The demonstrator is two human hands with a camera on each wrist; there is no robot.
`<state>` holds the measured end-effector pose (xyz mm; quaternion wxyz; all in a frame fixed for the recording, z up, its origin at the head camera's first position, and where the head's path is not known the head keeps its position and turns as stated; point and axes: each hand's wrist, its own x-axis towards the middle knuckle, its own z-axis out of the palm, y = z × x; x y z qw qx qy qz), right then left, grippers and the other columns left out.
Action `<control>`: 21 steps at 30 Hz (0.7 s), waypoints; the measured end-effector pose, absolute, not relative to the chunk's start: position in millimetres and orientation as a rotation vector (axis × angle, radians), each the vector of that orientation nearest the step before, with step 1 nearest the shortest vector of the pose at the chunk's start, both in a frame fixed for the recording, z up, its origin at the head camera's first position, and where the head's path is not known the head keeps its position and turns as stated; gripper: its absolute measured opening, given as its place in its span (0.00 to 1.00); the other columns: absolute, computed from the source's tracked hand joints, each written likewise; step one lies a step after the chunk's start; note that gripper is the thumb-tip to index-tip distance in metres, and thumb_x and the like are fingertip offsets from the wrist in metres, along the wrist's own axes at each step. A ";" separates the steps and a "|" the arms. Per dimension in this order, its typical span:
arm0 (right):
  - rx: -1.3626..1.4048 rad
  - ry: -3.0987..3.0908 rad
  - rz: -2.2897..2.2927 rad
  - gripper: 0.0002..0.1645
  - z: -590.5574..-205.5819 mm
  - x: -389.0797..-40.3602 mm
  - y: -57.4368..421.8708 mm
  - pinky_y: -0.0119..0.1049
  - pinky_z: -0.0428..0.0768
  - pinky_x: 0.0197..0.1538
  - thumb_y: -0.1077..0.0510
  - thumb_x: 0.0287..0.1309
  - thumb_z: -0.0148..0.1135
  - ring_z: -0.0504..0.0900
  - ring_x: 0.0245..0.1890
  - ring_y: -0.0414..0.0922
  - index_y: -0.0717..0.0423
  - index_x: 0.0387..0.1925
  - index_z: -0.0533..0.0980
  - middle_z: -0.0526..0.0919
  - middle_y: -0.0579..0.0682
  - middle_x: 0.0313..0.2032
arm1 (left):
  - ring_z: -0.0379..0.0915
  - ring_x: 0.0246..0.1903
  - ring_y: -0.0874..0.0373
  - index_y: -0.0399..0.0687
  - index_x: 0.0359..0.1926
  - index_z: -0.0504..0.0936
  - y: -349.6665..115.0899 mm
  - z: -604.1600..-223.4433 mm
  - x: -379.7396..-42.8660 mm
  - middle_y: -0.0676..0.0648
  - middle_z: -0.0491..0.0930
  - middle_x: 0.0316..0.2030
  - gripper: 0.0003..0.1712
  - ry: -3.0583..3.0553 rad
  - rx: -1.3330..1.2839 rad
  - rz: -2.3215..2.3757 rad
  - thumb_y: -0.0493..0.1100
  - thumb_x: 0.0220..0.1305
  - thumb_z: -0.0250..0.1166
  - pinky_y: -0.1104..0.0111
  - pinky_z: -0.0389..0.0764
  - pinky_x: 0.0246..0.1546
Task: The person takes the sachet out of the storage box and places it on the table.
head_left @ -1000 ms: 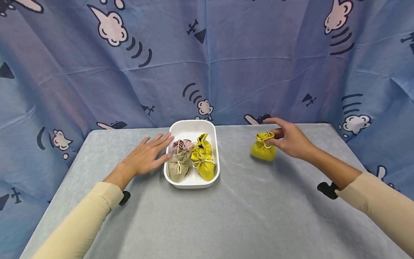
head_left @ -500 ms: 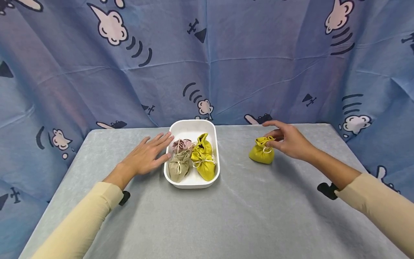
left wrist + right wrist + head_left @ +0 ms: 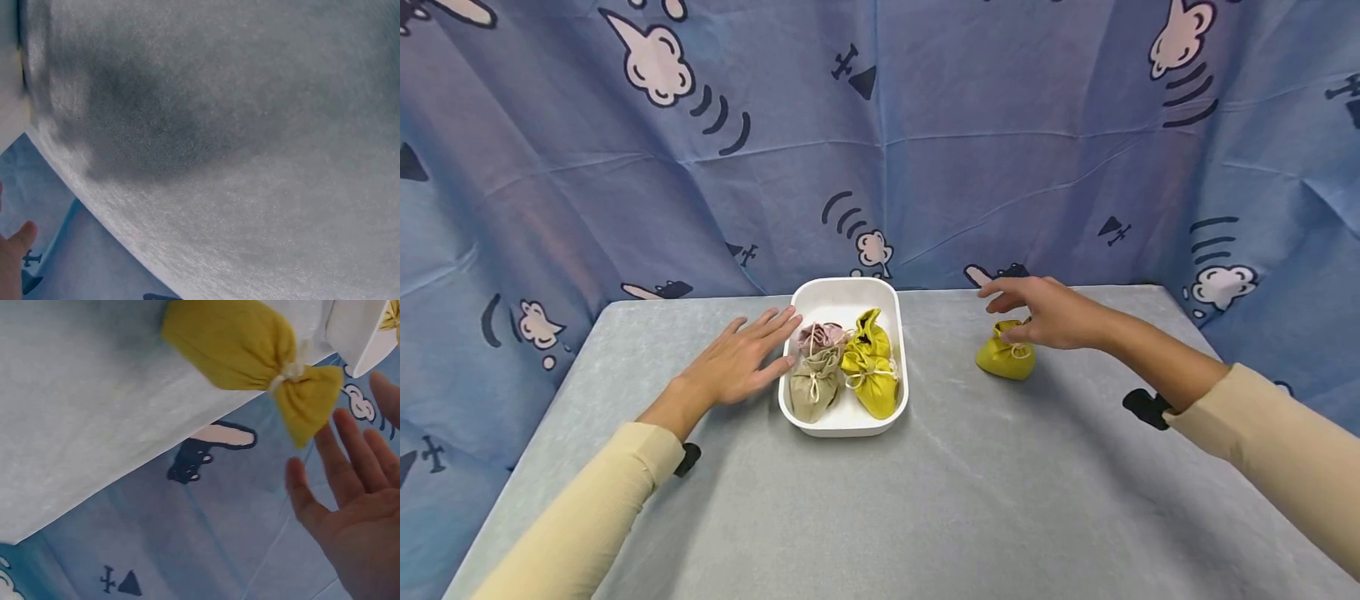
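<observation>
A yellow drawstring pouch (image 3: 1006, 362) stands on the grey table, its cream cord tied at the neck. Just above and right of it hovers my right hand (image 3: 1051, 313); in the right wrist view the fingers of this hand (image 3: 359, 487) are spread, holding nothing, close to the pouch's gathered top (image 3: 309, 394). My left hand (image 3: 737, 362) lies flat with straight fingers, their tips on the left rim of a white tray (image 3: 844, 431). Inside are a beige pouch (image 3: 812, 398), a pink pouch (image 3: 820, 337) behind it, and two yellow pouches (image 3: 877, 393) along the right side.
The grey table (image 3: 940, 508) ends at a blue patterned curtain (image 3: 970, 167) that hangs along the back and sides. Black wrist cameras sit under both forearms, the right camera (image 3: 1146, 408) standing out from the sleeve. The left wrist view shows mostly tabletop (image 3: 250, 206).
My right hand has let go of the yellow pouch and shifted slightly left above it, fingers opening. Before that, the pouch was lowered a little onto the table. My left hand stays put.
</observation>
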<state>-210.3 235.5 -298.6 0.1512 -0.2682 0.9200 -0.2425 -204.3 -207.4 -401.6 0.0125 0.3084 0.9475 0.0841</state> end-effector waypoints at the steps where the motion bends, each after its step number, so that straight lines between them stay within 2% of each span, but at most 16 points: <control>1: -0.780 2.644 -0.707 0.35 -297.4 -210.4 232.5 0.58 0.77 0.57 0.68 0.57 0.69 0.78 0.59 0.60 0.61 0.65 0.69 0.81 0.61 0.56 | 0.46 0.76 0.46 0.53 0.79 0.52 -207.5 -401.5 -204.3 0.50 0.48 0.78 0.40 2.954 0.961 0.261 0.65 0.75 0.44 0.38 0.51 0.69; 8: -0.812 2.634 -0.786 0.35 -297.4 -210.8 209.4 0.57 0.75 0.59 0.66 0.54 0.72 0.81 0.56 0.57 0.61 0.64 0.71 0.83 0.60 0.54 | 0.45 0.76 0.47 0.53 0.79 0.51 -206.6 -400.9 -204.8 0.50 0.48 0.78 0.40 2.949 0.960 0.261 0.65 0.75 0.43 0.39 0.51 0.69; 21: -0.851 2.475 -1.095 0.36 -313.0 -209.1 167.5 0.44 0.82 0.53 0.67 0.52 0.74 0.83 0.54 0.54 0.63 0.63 0.72 0.83 0.60 0.53 | 0.46 0.76 0.46 0.52 0.79 0.52 -206.7 -400.9 -204.3 0.50 0.49 0.78 0.40 2.953 0.959 0.268 0.64 0.75 0.44 0.39 0.51 0.69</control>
